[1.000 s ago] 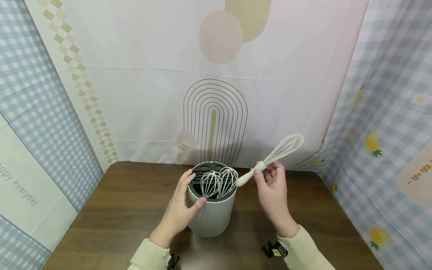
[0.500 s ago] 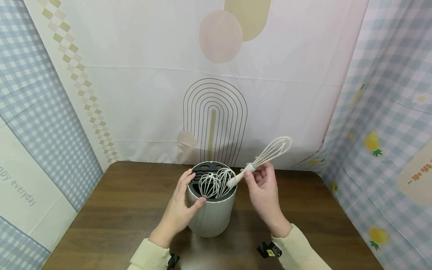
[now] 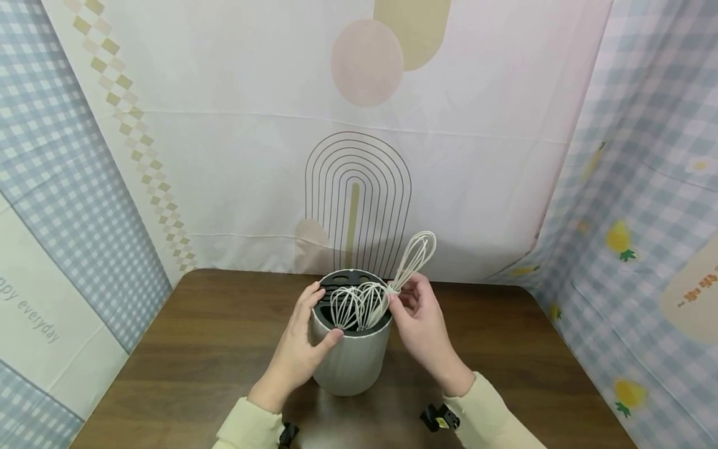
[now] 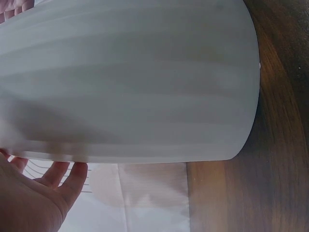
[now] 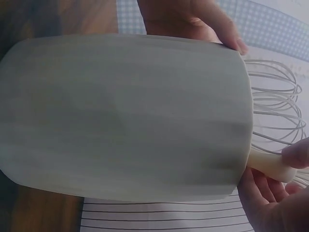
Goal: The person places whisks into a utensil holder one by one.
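Note:
A pale grey utensil holder (image 3: 350, 368) with a dark slotted insert (image 3: 343, 279) stands upright on the table. My left hand (image 3: 293, 352) grips its left side, fingers at the back and thumb by the front rim. Two white whisks (image 3: 343, 312) are in its front opening, wire heads up. My right hand (image 3: 423, 327) pinches a third whisk (image 3: 401, 272) at the upper handle, over the right rim. That whisk leans right, wires up. Its cream handle (image 5: 273, 166) slants into the holder's mouth in the right wrist view; the lower end is hidden there.
A dark brown wooden table (image 3: 224, 349) lies under the holder. Behind it hangs a white patterned cloth (image 3: 247, 187), with blue checked cloths (image 3: 662, 206) at both sides. Small black devices (image 3: 440, 416) are strapped at the wrists.
My right hand has moved left with the whisk, from beside the holder to its right rim. The whisk has tipped more upright, its handle end passing into the opening. My left hand stays put.

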The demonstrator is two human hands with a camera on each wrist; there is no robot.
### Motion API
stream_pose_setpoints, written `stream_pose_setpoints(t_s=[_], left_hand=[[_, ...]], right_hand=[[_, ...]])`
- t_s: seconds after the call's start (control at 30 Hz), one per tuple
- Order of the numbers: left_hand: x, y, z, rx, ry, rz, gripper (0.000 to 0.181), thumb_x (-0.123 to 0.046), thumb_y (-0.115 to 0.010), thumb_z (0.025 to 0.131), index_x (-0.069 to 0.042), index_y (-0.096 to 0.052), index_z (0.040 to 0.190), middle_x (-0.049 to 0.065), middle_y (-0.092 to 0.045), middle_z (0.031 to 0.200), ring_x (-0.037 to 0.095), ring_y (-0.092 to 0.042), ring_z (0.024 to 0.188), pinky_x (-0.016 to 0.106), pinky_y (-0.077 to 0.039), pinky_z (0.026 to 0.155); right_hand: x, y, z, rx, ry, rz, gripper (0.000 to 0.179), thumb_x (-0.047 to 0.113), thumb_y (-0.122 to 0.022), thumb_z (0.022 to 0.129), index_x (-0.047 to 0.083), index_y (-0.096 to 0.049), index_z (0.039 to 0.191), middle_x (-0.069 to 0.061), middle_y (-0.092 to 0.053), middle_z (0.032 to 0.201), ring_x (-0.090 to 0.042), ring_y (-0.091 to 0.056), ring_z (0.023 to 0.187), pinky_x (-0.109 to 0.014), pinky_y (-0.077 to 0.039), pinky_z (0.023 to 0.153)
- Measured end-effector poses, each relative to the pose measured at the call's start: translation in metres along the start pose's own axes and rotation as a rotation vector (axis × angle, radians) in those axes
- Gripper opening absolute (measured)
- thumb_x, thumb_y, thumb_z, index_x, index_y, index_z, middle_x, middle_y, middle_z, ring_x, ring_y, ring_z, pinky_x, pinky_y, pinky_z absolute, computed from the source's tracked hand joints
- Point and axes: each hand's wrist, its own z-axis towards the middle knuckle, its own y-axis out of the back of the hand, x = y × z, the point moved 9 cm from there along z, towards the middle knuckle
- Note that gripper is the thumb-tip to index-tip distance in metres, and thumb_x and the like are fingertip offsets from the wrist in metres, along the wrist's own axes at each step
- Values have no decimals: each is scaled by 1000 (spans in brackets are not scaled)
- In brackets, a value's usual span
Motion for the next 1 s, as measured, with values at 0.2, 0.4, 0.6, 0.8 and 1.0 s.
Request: stream_pose_setpoints(t_s=[0.2,0.4,0.6,0.8,1.0], left_hand=[[0,-1,0,4,1,-1,74,-41,-70,87,-22,-34,149,-9,-22,157,16,-26,141,50,-27,109],[1,-2,0,4,3,-6,74,-41,-70,87,-22,-34,148,-3,-24,157,16,-26,141,50,-28,108],[0,-4,0,9,-4,-3,74,-42,-70,87,-21,-35,148,-2,-25,157,17,-27,141,50,-29,108],[0,-4,2,11,-7,-5,74,-41,-70,86,-21,-34,148,-5,-23,157,17,-27,141,51,-30,107],[0,-2,1,4,-13,-4,73,-40,-71,86,-21,-34,147,-3,-24,157,20,-28,140,53,-30,107]], right_hand=[[2,1,-1,0,8,7,36,-8,-57,92,-6,-42,125,-30,-55,115,-39,-60,101,-25,-53,80],[2,2,-1,5,3,-13,43,-8,-58,91,-8,-39,130,-25,-56,119,-38,-60,105,-25,-52,82],[3,4,-3,20,7,-40,55,-8,-60,90,-5,-34,138,-25,-54,126,-32,-58,113,-37,-50,90],[6,4,-6,64,31,-78,67,-4,-62,90,2,-26,146,-20,-47,135,-35,-53,118,-45,-46,95],[7,6,-11,89,87,-92,63,-5,-62,90,-1,-29,144,-23,-45,135,-38,-52,117,-49,-45,95]])
